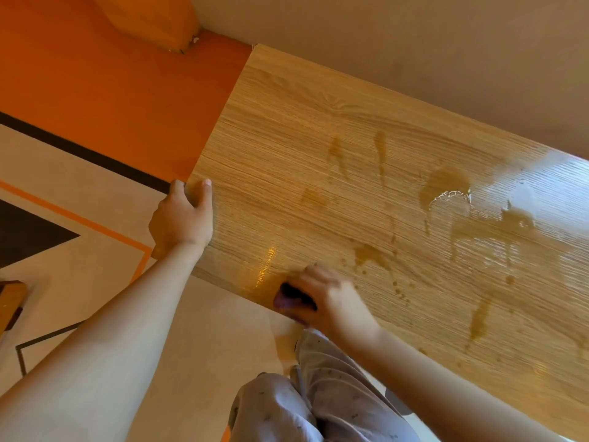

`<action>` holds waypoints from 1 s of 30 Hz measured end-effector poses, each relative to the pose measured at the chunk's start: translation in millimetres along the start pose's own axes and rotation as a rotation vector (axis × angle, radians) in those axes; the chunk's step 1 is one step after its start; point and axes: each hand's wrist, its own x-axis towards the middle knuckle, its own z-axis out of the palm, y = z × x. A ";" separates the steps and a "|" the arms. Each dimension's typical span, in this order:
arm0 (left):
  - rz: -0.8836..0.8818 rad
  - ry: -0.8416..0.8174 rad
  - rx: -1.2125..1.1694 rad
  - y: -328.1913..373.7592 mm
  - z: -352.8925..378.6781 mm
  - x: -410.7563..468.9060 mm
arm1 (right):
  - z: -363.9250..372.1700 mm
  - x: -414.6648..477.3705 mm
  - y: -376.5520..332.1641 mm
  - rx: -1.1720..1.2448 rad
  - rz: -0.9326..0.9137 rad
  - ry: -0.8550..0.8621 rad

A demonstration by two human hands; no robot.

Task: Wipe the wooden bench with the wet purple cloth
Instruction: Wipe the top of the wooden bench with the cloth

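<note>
The wooden bench point(318, 161) runs diagonally from the upper middle to the lower right, its top marked with wet streaks and a puddle on the right. My right hand point(331, 298) presses a bunched purple cloth point(291, 299) onto the bench at its near edge; only a small dark purple part shows under my fingers, and the hand is blurred. My left hand point(183, 218) rests on the bench's left corner, fingers curled over the edge, holding nothing loose.
An orange wall point(111, 90) meets the bench's left end, and a beige wall point(414, 43) runs behind it. The pale floor point(79, 275) with dark and orange stripes lies at the left. My legs in grey patterned trousers point(302, 403) stand below the bench's near edge.
</note>
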 end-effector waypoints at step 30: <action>0.006 0.008 -0.026 -0.5 0.8 0.2 | -11.9 80.0 27.8 -0.035 -0.228 -0.142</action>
